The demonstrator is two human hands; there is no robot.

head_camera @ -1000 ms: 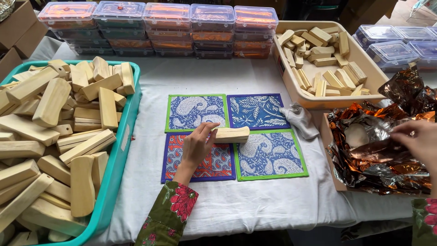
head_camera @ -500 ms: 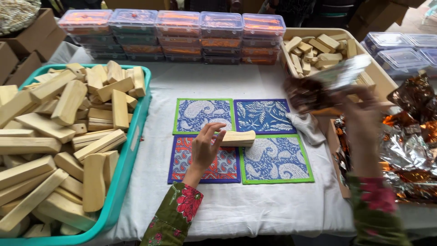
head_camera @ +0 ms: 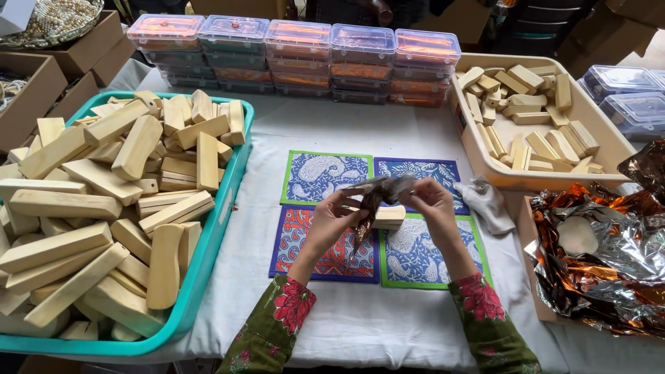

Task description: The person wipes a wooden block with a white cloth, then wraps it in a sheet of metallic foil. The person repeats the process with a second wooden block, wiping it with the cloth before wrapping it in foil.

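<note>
The foil wrapper [head_camera: 377, 197] held between both hands looks thin, crinkled and glossy, coppery brown. Wooden blocks [head_camera: 104, 201] in the teal plastic tray [head_camera: 208, 256] are pale, bare, matt wood. Printed mats [head_camera: 325, 176] are matt patterned cloth. The foil heap [head_camera: 609, 256] shines metallic; the tablecloth [head_camera: 346, 322] is plain white fabric

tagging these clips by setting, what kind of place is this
Probably a small craft packing or assembly workspace. A teal tray and a beige bin hold heaps of cut wooden blocks, lidded plastic boxes are stacked behind, and both hands hold a foil wrapper over printed mats.
</note>
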